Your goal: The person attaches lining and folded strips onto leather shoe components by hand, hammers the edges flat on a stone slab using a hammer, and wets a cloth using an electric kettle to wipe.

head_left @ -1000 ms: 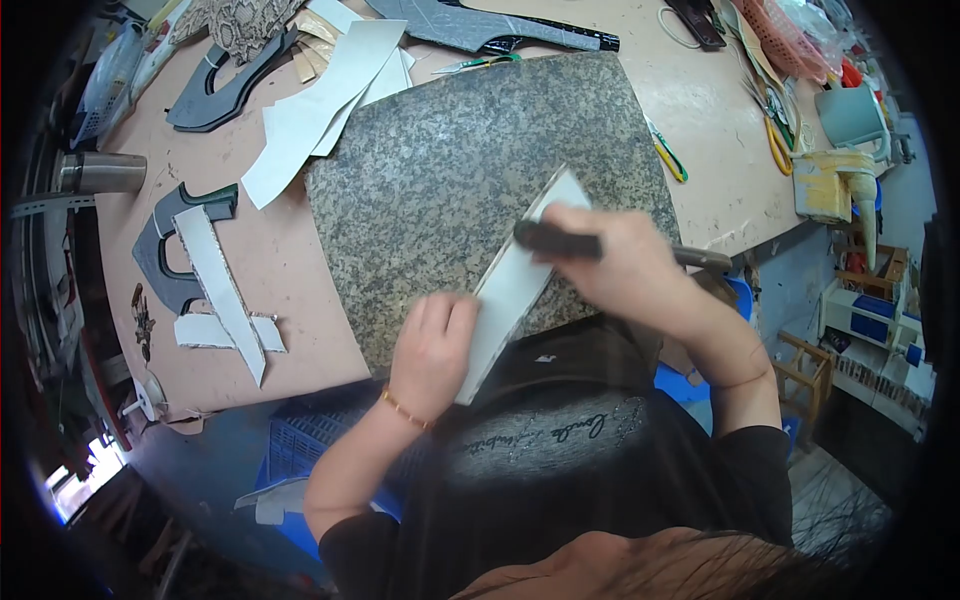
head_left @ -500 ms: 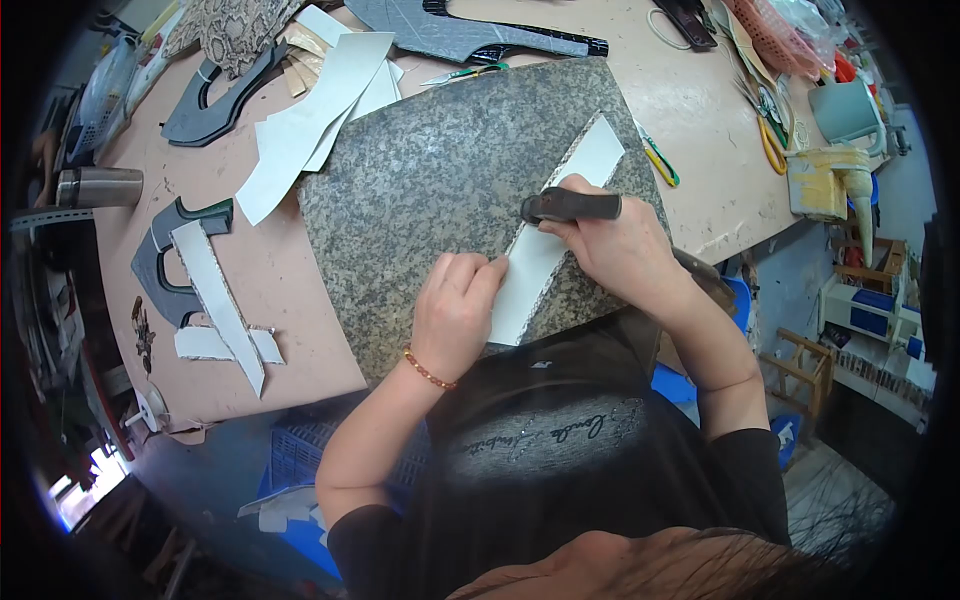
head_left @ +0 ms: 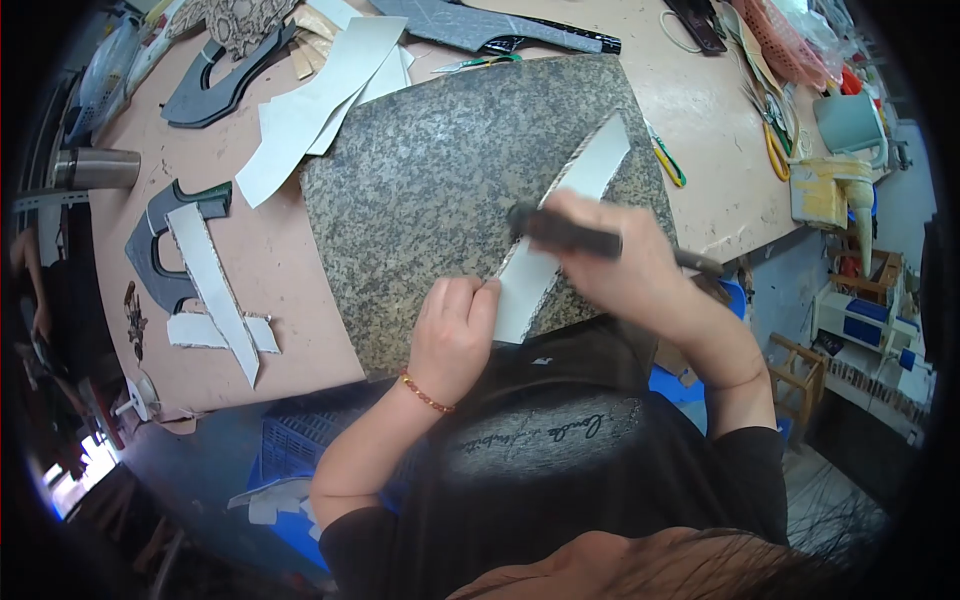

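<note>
A white strip (head_left: pixel 522 292) with rough, folded-looking long edges lies slantwise across a speckled stone slab (head_left: pixel 420 170). My left hand (head_left: pixel 455 325) is at the strip's lower left edge, fingers curled and pinched on that edge. In my right hand (head_left: pixel 625 250) is a hammer (head_left: pixel 575 235), gripped close to its dark head, with the handle sticking out behind toward the right. The head is over the strip's left edge, a little above my left fingertips. It is blurred, and I cannot tell whether it touches the strip.
Two white strips (head_left: pixel 212 275) lie crossed by a grey handle-shaped piece (head_left: pixel 160 240) at left. White sheets (head_left: pixel 320 110) overlap the slab's upper left corner. Small snips (head_left: pixel 665 155) and scissors (head_left: pixel 775 145) lie right, near a yellowed glue pot (head_left: pixel 820 190). A steel flask (head_left: pixel 100 168) stands far left.
The hammer head and my right hand have shifted slightly down and left along the strip's edge. My left hand keeps its pinch, slightly lower. The whole view has shifted a little.
</note>
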{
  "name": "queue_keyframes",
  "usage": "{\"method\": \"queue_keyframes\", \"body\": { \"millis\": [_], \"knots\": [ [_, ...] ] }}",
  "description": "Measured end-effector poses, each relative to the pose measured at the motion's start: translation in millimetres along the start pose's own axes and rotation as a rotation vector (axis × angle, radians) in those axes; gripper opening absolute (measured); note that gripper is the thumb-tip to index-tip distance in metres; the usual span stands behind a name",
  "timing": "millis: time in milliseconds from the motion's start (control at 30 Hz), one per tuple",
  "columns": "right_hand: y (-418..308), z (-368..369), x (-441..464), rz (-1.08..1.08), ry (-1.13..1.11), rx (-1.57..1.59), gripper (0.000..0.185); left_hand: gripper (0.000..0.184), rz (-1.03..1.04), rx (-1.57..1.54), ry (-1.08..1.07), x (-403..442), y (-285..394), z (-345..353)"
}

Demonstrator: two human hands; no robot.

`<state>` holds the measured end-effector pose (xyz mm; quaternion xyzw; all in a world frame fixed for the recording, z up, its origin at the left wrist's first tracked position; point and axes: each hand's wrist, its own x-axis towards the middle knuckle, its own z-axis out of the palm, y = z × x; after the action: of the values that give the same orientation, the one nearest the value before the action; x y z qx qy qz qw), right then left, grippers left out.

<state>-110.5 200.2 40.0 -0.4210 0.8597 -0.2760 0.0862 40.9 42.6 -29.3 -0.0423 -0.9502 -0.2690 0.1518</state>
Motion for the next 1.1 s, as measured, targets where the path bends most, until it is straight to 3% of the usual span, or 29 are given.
{"method": "queue_keyframes", "body": {
  "millis": [67,200,233,367,400,533,700,733,800,900,1033,1100],
  "knots": [
    [-6,20,-15,-0.095,-0.075,0.016,0.022,0.025,-0.043,-0.020,-0.007,-4,6,-4],
    [6,14,-4,0.036,-0.115,0.067,0.024,0.026,-0.065,-0.034,-0.036,-28,5,-12],
    [6,6,3,0.034,-0.141,-0.084,0.022,0.026,-0.061,-0.032,-0.035,-29,6,-13],
    [-17,10,-11,-0.210,-0.160,0.008,0.022,0.026,-0.064,-0.014,-0.031,-25,9,-15],
    [-22,23,-18,-0.228,-0.273,-0.038,0.021,0.027,-0.070,-0.008,-0.038,-27,10,-16],
    [-12,17,-7,-0.065,-0.271,-0.062,0.021,0.027,-0.083,-0.051,-0.026,-45,8,-22],
    [-29,15,-16,-0.289,-0.227,-0.005,0.021,0.028,-0.096,-0.052,-0.016,-46,10,-21],
    [-33,29,-24,-0.288,-0.326,-0.121,0.023,0.026,-0.094,-0.042,-0.026,-48,11,-22],
    [-24,31,-22,-0.272,-0.285,0.018,0.024,0.022,-0.086,-0.015,-0.037,-53,10,-26],
    [-16,20,-10,-0.199,-0.295,-0.142,0.024,0.022,-0.090,-0.040,-0.070,-64,11,-33],
    [-39,18,-13,-0.358,-0.255,0.024,0.024,0.025,-0.110,-0.040,-0.053,-64,10,-32],
    [-40,38,-24,-0.354,-0.342,-0.008,0.023,0.026,-0.117,-0.022,-0.038,-66,11,-34]
  ]
}}
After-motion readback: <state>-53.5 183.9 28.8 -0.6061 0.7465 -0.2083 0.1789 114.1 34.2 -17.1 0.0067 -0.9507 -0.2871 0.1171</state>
